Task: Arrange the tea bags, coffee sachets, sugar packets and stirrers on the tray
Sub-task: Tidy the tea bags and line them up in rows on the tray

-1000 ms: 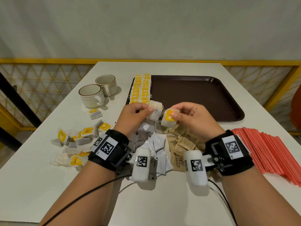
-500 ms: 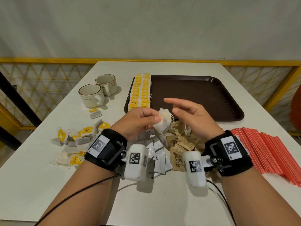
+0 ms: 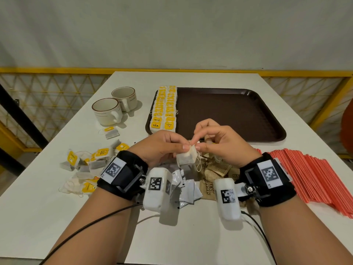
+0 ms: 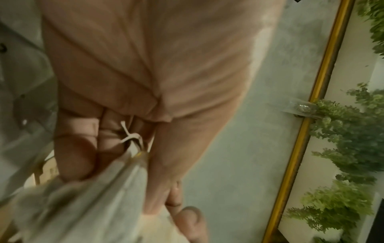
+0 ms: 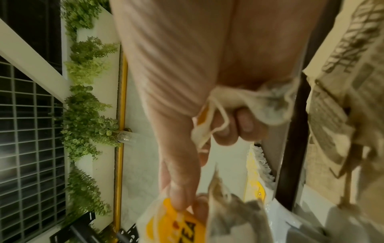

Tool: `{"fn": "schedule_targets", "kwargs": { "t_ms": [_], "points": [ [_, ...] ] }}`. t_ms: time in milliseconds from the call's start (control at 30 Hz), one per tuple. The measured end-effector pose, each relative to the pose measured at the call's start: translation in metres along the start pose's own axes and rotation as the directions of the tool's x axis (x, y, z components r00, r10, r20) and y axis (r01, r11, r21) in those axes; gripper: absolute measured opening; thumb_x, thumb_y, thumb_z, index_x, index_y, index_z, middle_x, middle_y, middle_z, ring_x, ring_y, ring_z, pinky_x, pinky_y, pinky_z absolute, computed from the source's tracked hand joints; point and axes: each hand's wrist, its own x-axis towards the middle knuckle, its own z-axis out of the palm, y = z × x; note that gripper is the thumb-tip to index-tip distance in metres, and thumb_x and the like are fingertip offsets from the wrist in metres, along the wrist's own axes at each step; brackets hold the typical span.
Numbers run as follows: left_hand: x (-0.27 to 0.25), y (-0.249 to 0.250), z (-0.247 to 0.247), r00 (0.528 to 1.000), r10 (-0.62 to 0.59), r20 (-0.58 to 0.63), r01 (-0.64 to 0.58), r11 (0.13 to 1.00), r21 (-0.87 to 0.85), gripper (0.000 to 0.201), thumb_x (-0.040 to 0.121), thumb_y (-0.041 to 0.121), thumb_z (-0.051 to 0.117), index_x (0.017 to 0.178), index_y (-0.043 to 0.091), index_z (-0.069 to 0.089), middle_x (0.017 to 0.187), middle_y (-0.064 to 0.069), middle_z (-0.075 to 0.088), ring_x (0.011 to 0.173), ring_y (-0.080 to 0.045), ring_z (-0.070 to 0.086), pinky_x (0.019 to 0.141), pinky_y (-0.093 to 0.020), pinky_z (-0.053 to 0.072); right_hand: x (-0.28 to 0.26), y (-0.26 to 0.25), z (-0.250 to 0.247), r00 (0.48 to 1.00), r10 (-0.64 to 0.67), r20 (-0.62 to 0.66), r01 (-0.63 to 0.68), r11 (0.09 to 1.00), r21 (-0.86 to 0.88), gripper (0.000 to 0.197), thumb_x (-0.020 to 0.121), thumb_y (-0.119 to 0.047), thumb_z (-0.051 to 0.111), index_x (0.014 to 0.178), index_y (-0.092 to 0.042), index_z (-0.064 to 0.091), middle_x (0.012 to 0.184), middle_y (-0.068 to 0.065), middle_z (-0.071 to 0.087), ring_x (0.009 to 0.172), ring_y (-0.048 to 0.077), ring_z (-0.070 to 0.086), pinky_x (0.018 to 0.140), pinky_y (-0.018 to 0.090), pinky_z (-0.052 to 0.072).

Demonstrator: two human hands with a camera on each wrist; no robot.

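Left hand (image 3: 164, 145): pinched tea bag (image 3: 186, 157) at its top.
Right hand (image 3: 219, 144): pinched its yellow tag (image 5: 176, 220).
Risk: the string might snag or tear when pulled.

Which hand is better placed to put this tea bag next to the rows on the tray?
Probably the left hand: it pinches the tea bag, and the rows lie along the tray's left edge, straight ahead of it.

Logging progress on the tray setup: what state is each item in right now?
Tea bag: held up, pinched by left hand and right hand.
Tray: two tea bag rows along its left edge.
Loose tea bags: scattered on table.
Stirrers: piled on table.
Cups: upright.
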Motion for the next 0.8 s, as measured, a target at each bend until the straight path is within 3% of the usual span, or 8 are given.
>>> {"fn": "schedule_targets", "kwargs": {
  "t_ms": [33,133,267,367,467,633,700,800],
  "points": [
    [0.000,-0.001,-0.001,1.000,-0.001,-0.001,0.001,1.000,0.005,0.007,0.076,0.009,0.071,0.078,0.012,0.077,0.080,-0.007,0.070,0.073,-0.014,0.066,0.067,-0.022,0.055,0.000,0.000,0.000,1.000,-0.001,0.009,0.001,1.000,0.002,0.017,0.074,-0.009,0.076,0.083,-0.024,0.073,0.098,-0.007,0.051,0.072,0.002,0.054,0.079,0.020,0.041],
    [0.000,-0.003,-0.004,0.999,-0.024,0.039,0.024,1.000,0.002,0.013,0.075,0.011,0.065,0.079,0.013,0.077,0.081,-0.005,0.071,0.075,-0.013,0.066,0.069,-0.023,0.054,-0.002,0.000,0.001,0.998,0.004,0.065,-0.005,1.000,0.020,0.023,0.074,-0.010,0.073,0.085,-0.029,0.076,0.097,-0.014,0.051,0.072,0.029,0.048,0.074,0.022,0.042],
    [0.002,-0.004,-0.002,1.000,0.002,-0.005,-0.003,1.000,-0.019,0.010,0.076,0.011,0.069,0.084,0.009,0.075,0.081,-0.007,0.071,0.073,-0.013,0.066,0.067,-0.022,0.053,-0.001,0.000,0.003,0.996,0.000,0.087,-0.006,0.998,0.066,0.015,0.072,-0.010,0.073,0.080,-0.023,0.074,0.098,-0.007,0.055,0.070,0.005,0.051,0.069,0.016,0.042],
    [0.006,-0.003,-0.004,0.975,0.151,-0.163,-0.118,0.973,0.198,0.013,0.087,0.002,0.061,0.091,0.008,0.073,0.086,-0.007,0.071,0.077,-0.012,0.065,0.073,-0.022,0.054,0.000,0.002,0.002,0.999,-0.014,0.044,0.007,0.987,0.163,0.011,0.075,-0.006,0.073,0.082,-0.014,0.071,0.091,-0.002,0.066,0.080,0.009,0.061,0.078,0.021,0.049],
    [0.007,0.000,-0.005,0.929,0.266,-0.258,-0.183,0.935,0.303,0.021,0.088,-0.002,0.059,0.094,0.014,0.070,0.087,-0.003,0.068,0.070,-0.005,0.061,0.067,-0.018,0.051,0.000,0.004,0.002,0.999,0.046,0.012,-0.048,0.973,0.225,0.013,0.075,-0.001,0.072,0.084,-0.009,0.068,0.080,-0.003,0.070,0.077,0.008,0.065,0.073,0.020,0.052],
    [0.010,-0.005,-0.011,0.882,0.305,-0.359,-0.211,0.937,0.277,0.045,0.080,0.003,0.072,0.111,0.033,0.061,0.084,-0.023,0.058,0.073,-0.028,0.054,0.071,-0.038,0.054,0.002,0.005,0.002,0.987,0.146,-0.069,-0.132,0.975,0.178,0.022,0.070,-0.007,0.076,0.090,-0.013,0.068,0.077,0.003,0.070,0.074,0.012,0.066,0.074,0.024,0.055],
    [0.010,-0.004,-0.009,0.870,0.298,-0.393,-0.197,0.940,0.277,0.034,0.079,0.003,0.073,0.106,0.022,0.064,0.085,-0.031,0.062,0.074,-0.029,0.058,0.074,-0.044,0.053,0.002,0.003,0.003,0.984,0.163,-0.073,-0.144,0.967,0.212,0.027,0.067,-0.012,0.076,0.092,-0.013,0.067,0.078,0.005,0.071,0.074,0.015,0.067,0.076,0.027,0.055],
    [0.008,-0.001,-0.004,0.875,0.308,-0.374,-0.200,0.932,0.302,0.015,0.080,0.003,0.071,0.092,0.012,0.069,0.090,-0.019,0.070,0.074,-0.018,0.063,0.066,-0.030,0.052,0.004,0.004,0.004,0.969,0.185,-0.163,-0.152,0.968,0.199,0.026,0.073,-0.005,0.076,0.096,-0.013,0.066,0.079,0.008,0.070,0.077,0.017,0.066,0.079,0.032,0.054]
  ]
}}
